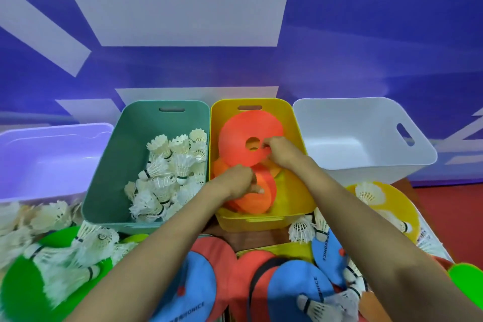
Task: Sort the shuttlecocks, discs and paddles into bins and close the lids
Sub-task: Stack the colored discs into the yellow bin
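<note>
Pinching the tilted disc (235, 136), right fingers (265, 144) curl tight; left fingers (257, 189) clutch a lower disc (264, 202).

Landmark: yellow plastic bin (298, 123). Its floor is mostly hidden under orange plastic discs (261, 198), themselves partly covered by the tilted top orange disc (235, 138) and both hands. Left hand (235, 180): fingertips curled out of sight against the lower discs. Right hand (277, 149): pinching fingertips partly hidden at the top disc's hole. Left of the bin, pale purple plastic bin (52, 154) cut by the frame edge. Near-left, white feather shuttlecocks (65, 264) and flat green plastic disc (23, 293) blurred, the disc also cut off. Nearer than the bin, blue-and-red paddles (188, 290) cut off at the bottom; print unreadable.
</note>
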